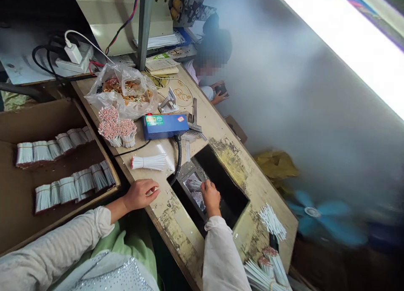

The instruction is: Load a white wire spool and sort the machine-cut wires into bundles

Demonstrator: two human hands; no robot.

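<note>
My right hand (pixel 211 195) reaches over the rectangular opening in the bench, its fingers closed on a small bundle of white wires (pixel 195 185). The bundle's ends point left, over a metal pot with a shiny surface (pixel 198 198) set in the opening; whether they touch it I cannot tell. My left hand (pixel 142 194) hovers at or rests on the near bench edge, loosely curled, thumb a little apart from the fingers, nothing visible in it. Just beyond it lies a banded bundle of white wires with reddish ends (pixel 148 162). Several more bundles (pixel 116 129) stand upright behind.
A cardboard box (pixel 59 110) with rows of wire bundles stands left. On the bench (pixel 186 223) are a blue box with a black hose (pixel 166 126), a plastic bag of rubber bands (pixel 126 89) and more wires (pixel 273 223). A person (pixel 213 55) sits beyond; a fan (pixel 312 212) is right.
</note>
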